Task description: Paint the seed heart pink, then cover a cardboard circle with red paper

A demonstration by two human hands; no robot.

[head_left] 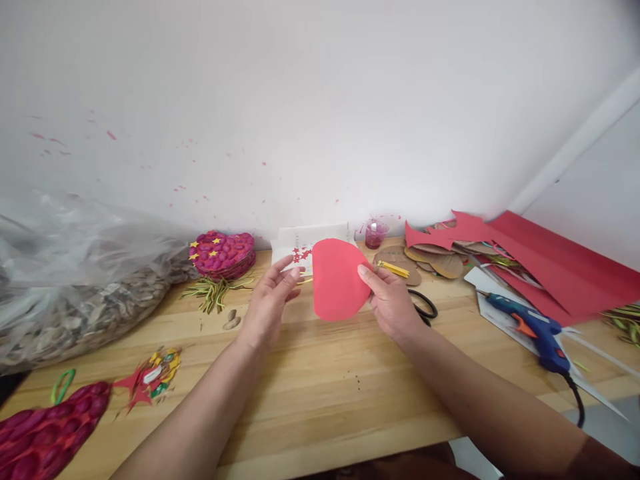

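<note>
A red paper piece (337, 280), rounded with a nearly straight left edge, is held up over the table. My right hand (393, 297) pinches its right edge between thumb and fingers. To the left of the paper, my left hand (270, 297) is open, its fingers apart and holding nothing. A black loop, like a scissor handle (426, 305), shows beside my right wrist; the rest is hidden. Behind the paper, small red stars (301, 255) lie on a white sheet (320, 233).
Left stand a plastic bag of shells (100, 300) and a magenta shell-covered stack (225, 252) near green cords (213, 293). A magenta decoration (55, 427) lies front left. Rightward are a paint cup (375, 235), cardboard pieces (435, 260), red sheets (565, 267) and a blue glue gun (530, 323).
</note>
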